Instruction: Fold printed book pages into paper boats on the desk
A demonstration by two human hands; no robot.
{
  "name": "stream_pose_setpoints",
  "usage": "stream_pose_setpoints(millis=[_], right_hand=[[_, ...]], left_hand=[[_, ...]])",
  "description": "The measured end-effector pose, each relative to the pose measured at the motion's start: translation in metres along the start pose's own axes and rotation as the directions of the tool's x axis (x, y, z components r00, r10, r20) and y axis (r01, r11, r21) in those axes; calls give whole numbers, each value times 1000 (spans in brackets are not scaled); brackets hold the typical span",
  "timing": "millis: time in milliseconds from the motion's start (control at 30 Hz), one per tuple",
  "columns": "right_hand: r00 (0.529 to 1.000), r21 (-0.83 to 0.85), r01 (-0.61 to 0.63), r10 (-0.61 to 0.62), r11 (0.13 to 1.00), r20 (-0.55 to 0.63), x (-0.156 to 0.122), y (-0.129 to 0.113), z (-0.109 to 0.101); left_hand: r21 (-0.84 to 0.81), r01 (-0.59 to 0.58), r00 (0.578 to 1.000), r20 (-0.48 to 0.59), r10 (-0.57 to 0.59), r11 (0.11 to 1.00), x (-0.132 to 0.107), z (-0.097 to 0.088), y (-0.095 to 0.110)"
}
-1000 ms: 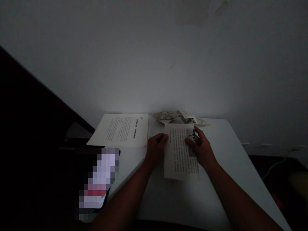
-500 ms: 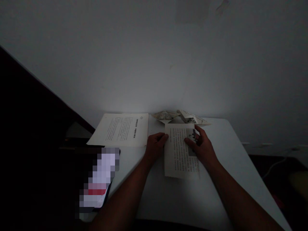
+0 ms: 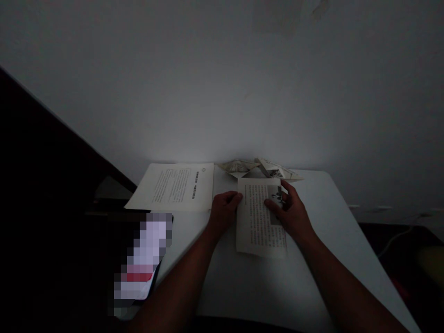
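Left hand and right hand clamped on one printed sheet above a white table

In the head view, the only one, we look forward and down in dim light at one table whose far edge meets one pale wall. Two bare hands reach in over the near edge. We hold the one printed sheet between them, over the middle of the table; whether it touches the tabletop we cannot tell. The left hand is clamped on the sheet's left edge, thumb on top. The right hand is clamped on its right edge, thumb spread across the face, beside one grey printed picture. The hands are apart, with the sheet's columns of print between them.

Just beyond the sheet, along the table's far edge, we count two folded paper pieces, one to the left and one to the right, touching or overlapping. At the far left corner lies one stack of printed paper, its sheets too close to count. Along the left edge, toward the near left corner, is one phone, its lit screen blurred into blocks. Past the right edge we make out one thin pale cable.
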State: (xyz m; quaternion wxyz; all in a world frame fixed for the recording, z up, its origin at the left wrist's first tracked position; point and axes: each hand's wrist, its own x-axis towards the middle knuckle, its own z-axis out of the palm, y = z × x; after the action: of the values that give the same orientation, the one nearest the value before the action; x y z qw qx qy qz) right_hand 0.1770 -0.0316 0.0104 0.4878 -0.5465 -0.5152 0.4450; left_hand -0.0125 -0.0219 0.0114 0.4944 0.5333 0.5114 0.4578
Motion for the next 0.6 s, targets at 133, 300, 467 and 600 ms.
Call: stream_pose_setpoints(millis=[133, 300, 467, 600], right_hand=[[999, -205, -17, 10, 979, -33, 0, -1, -2], [998, -566, 24, -52, 824, -33, -1, -4, -6], [996, -730, 62, -85, 680, 5, -6, -9, -4], [991, -819, 109, -127, 563, 44, -10, -13, 0]], left_hand=[[340, -83, 995, -16, 94, 937, -1, -1, 3], [765, -151, 981, 39, 189, 626, -1, -1, 4], [882, -199, 969, 113, 218, 426, 0, -2, 2], [907, -214, 966, 141, 216, 362, -1, -4, 3]])
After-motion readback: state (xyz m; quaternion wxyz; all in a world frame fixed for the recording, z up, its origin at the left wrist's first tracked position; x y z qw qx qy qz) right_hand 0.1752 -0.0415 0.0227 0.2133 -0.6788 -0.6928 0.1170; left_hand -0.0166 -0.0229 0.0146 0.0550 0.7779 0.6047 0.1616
